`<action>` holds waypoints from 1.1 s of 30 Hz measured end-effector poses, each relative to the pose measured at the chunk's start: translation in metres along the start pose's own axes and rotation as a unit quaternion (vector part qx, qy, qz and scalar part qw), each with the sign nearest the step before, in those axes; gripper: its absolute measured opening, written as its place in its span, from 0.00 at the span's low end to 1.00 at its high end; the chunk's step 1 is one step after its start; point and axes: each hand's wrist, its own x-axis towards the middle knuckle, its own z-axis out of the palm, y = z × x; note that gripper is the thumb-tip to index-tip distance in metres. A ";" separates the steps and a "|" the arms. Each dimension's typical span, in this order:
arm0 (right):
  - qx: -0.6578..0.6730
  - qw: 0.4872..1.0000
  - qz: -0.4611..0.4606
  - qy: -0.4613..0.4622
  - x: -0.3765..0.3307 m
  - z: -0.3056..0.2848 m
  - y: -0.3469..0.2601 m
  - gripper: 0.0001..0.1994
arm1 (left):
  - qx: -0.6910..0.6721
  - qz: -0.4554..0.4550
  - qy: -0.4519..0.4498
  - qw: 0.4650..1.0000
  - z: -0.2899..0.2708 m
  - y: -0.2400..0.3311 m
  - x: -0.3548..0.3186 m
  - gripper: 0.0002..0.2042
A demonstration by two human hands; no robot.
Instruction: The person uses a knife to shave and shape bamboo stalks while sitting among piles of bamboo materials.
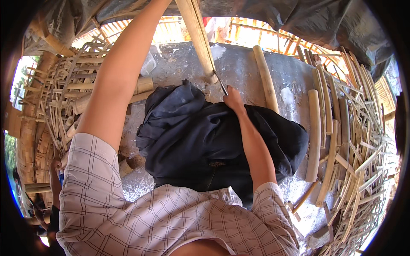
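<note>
Closed fingers of the right hand [233, 97] wrap a thin dark blade [222, 85], likely a knife, whose tip meets the lower end of a bamboo pole [197, 34]. That pole stands nearly upright, tilted a little, its foot resting on the grey work surface [239, 64] just beyond a dark cloth [200, 136] bunched over the lap. The left arm reaches up along the pole, but the left hand is out of the picture at the top edge, so whether it grips the pole cannot be told. As for progress, I judge the work to be well under way: a heap of thin split strips [363, 141] lies to the right, several thicker cut sections [314, 136] and a long peeled stick [265, 79] rest on the surface, and more strips and short rounds [81, 102] are piled on the left. The pole in hand looks whole, with the blade just at its end, so its splitting or trimming seems barely begun. How many poles remain is not visible.
</note>
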 end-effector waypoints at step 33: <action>0.492 0.870 0.035 -0.017 0.018 -0.081 -0.080 0.15 | -0.308 -0.369 -0.082 0.873 -0.141 -0.216 -0.099 0.10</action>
